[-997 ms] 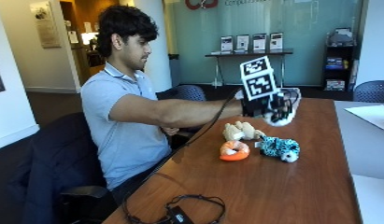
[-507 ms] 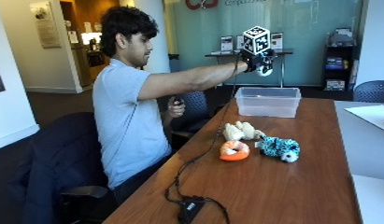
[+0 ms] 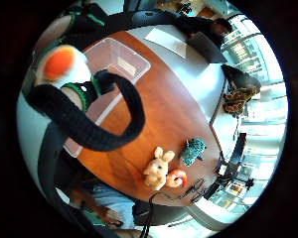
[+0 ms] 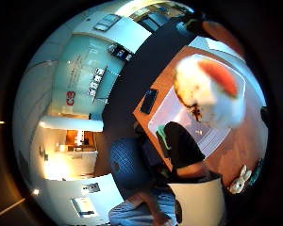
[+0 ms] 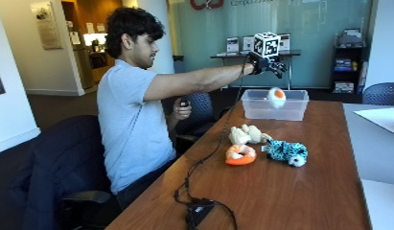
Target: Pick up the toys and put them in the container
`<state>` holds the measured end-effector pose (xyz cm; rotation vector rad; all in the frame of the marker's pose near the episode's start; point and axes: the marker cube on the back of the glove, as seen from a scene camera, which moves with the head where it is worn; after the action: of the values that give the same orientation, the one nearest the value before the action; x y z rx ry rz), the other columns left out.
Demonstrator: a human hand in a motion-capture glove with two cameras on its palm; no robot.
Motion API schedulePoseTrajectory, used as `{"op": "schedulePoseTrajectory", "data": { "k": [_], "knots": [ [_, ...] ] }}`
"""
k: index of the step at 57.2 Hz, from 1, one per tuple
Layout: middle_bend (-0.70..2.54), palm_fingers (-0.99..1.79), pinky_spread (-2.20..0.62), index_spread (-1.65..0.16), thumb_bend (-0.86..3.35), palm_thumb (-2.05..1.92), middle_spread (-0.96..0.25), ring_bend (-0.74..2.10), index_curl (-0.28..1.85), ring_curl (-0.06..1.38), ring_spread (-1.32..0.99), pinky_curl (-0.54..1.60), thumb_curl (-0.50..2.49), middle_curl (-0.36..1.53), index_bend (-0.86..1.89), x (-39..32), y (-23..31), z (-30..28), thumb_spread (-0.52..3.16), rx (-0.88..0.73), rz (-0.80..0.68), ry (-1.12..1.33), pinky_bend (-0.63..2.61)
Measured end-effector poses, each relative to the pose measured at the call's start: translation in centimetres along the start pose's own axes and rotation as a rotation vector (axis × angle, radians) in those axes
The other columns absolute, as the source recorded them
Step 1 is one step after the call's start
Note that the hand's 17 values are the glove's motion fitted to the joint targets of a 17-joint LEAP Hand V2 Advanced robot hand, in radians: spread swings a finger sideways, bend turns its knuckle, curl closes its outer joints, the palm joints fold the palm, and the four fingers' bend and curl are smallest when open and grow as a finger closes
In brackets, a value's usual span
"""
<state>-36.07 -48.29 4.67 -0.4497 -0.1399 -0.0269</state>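
Drop step, judging by the worktop (image 5: 324,191), clear container (image 5: 275,105), raised gloved right hand (image 5: 265,64) with grip spread and holding nothing, white-and-orange toy (image 5: 275,97) airborne above the container; next, reaching for bunny (image 5: 246,134), orange ring (image 5: 240,155), teal plush (image 5: 286,151).
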Motion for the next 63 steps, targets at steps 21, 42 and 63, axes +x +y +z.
{"op": "schedulePoseTrajectory", "data": {
  "k": [21, 42, 63],
  "knots": [
    [0.23, 0.12, -0.03, -0.32, 0.12, 0.05, 0.02, 0.6, 0.31, 0.31, -0.05, 0.38, 0.27, 0.41, 0.18, 15.4, 8.0, -2.6, 1.41, -0.083, 0.203, 0.095, 1.1],
    [0.11, -0.15, 0.05, -0.34, 0.15, 0.18, 0.02, 0.24, 0.36, 0.22, 0.0, 0.36, 0.31, 0.33, 0.21, 33.6, 18.2, 5.2, 1.48, -0.442, 0.585, 0.07, 1.12],
    [0.04, 0.29, -0.23, -0.29, 0.41, 0.6, 0.05, 0.34, 0.44, 0.22, 0.01, 0.37, 0.45, 0.14, 0.48, 36.9, 19.0, 10.4, 1.58, -0.204, 0.55, 0.055, 1.28]
  ]
}}
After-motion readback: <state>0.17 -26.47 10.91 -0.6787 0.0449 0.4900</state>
